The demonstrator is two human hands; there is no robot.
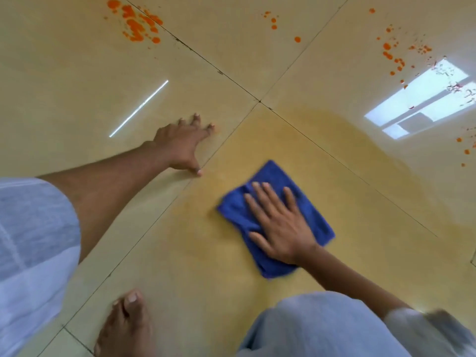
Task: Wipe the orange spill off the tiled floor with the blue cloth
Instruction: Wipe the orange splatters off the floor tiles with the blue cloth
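The right hand point(280, 225) presses flat, fingers straight, on a folded blue terry cloth point(273, 217) over a yellowish smear on the glossy beige tiled floor point(77, 73). The left hand point(183, 145) braces on the floor, fingers spread. Bright orange spill droplets point(136, 23) lie far left and far right. A bare foot point(123, 328) stands near.

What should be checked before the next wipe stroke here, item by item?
1. Right hand flat on cloth: ok.
2. Left hand braced on floor, clear of cloth: ok.
3. Foot away from orange drops: ok.
4. Tile under cloth clean: not ok, a yellowish smear covers it.
5. Far drops wiped: not ok, top-left patch and right-hand spatter untouched.
6. Cloth's underside still clean enough: cannot tell.
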